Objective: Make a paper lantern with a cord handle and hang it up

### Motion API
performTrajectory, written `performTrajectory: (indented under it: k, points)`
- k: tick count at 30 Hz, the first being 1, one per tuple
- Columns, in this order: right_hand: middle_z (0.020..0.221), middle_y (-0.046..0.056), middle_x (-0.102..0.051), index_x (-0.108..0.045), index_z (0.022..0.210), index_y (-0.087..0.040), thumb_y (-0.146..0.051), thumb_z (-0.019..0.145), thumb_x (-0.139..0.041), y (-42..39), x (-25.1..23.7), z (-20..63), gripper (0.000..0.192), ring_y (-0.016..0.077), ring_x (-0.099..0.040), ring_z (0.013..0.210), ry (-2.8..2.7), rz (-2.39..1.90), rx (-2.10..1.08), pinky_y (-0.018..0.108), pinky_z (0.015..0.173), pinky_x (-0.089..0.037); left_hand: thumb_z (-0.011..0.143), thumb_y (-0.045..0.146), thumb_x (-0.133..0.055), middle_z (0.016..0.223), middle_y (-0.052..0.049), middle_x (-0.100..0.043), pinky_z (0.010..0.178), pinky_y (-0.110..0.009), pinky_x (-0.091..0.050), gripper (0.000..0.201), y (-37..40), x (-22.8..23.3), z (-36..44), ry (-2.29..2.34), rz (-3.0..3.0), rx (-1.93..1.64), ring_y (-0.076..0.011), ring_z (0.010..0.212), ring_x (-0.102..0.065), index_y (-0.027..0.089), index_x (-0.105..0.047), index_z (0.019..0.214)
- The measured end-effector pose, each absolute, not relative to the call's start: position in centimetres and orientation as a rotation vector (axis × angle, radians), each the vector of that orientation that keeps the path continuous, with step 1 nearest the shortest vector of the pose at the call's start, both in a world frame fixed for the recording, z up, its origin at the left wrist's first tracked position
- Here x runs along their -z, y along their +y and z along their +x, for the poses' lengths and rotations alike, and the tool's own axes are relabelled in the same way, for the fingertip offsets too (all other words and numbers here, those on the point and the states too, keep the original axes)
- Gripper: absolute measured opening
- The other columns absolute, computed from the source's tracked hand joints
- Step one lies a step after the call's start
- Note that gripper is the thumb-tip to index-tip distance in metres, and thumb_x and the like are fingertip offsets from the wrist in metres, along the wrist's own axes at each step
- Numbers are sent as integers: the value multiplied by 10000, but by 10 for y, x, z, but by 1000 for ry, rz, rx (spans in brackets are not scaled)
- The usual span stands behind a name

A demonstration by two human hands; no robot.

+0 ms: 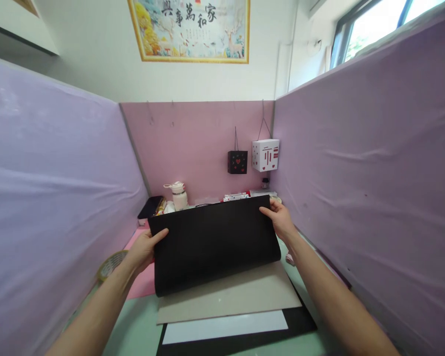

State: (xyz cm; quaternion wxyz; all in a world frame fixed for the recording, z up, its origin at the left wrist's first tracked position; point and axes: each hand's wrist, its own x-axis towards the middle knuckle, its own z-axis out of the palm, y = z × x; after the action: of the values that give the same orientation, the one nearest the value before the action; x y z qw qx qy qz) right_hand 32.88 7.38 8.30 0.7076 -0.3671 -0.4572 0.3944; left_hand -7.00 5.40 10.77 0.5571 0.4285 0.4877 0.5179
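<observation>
I hold a large black sheet [213, 242] up by its top corners, its lower part curving down onto the desk. My left hand [144, 249] grips the upper left corner and my right hand [280, 217] grips the upper right corner. Under the sheet lies a beige board [237, 294]. In front of that board a white sheet [226, 327] rests on another black sheet [300, 321].
Purple partitions [374, 183] close in both sides, a pink one the back. A white bottle [178, 195], a black box [151, 206] and small items stand at the back. A black bag [237, 161] and a white bag [266, 155] hang there. A pink sheet [143, 282] and round fan [111, 263] lie left.
</observation>
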Motion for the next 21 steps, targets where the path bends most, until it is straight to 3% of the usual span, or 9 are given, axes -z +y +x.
performTrajectory:
  k: [5, 12, 21]
  points:
    - [810, -9, -733, -682, 846, -233, -369, 568, -880, 72, -85, 335, 367, 186, -671, 750, -994, -821, -872, 327, 747, -544, 610, 344, -877, 774, -98, -764, 636, -321, -608, 341, 49, -114, -64, 1118, 1136, -1295, -244, 672, -733, 138, -713, 826]
    - [760, -41, -722, -673, 799, -250, -345, 505, -908, 74, -85, 344, 388, 139, -649, 654, -927, -812, -892, 270, 656, -550, 549, 419, -890, 902, -102, -770, 800, -358, -582, 474, 57, -108, -57, 1066, 1174, -1398, -260, 829, -728, 124, -735, 887]
    - [792, -30, -718, -683, 805, -266, -370, 495, -891, 82, -71, 354, 388, 160, -655, 674, -927, -878, -826, 293, 676, -581, 553, 402, -899, 867, -104, -767, 757, -359, -565, 423, 53, -105, -55, 1041, 1170, -1355, -248, 790, -714, 132, -732, 834]
